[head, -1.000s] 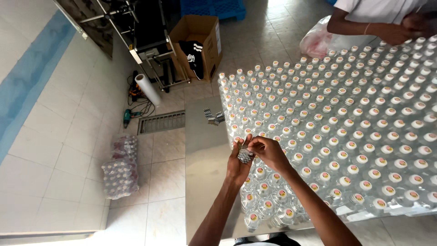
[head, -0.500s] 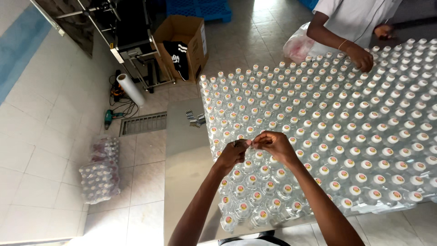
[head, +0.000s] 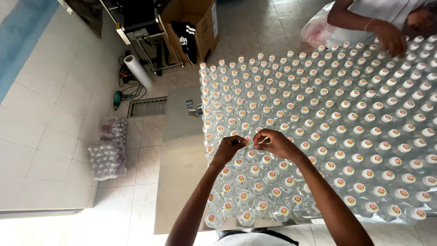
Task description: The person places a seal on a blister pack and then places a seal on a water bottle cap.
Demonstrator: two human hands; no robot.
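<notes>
Hands [head: 252, 146] pinch a small clear seal [head: 249, 143] over capped bottles [head: 346, 118]; how many remain unsealed, I cannot tell.

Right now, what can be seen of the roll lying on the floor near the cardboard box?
The roll is a long white cylinder, seemingly clear plastic film wound tight on a core. It lies on its side on the pale tiled floor, slanting from upper left to lower right. Its upper end sits by the metal frame left of the open cardboard box; dark cables trail beside its lower end. No hand touches it. Whether it rests against the frame cannot be told.
</notes>
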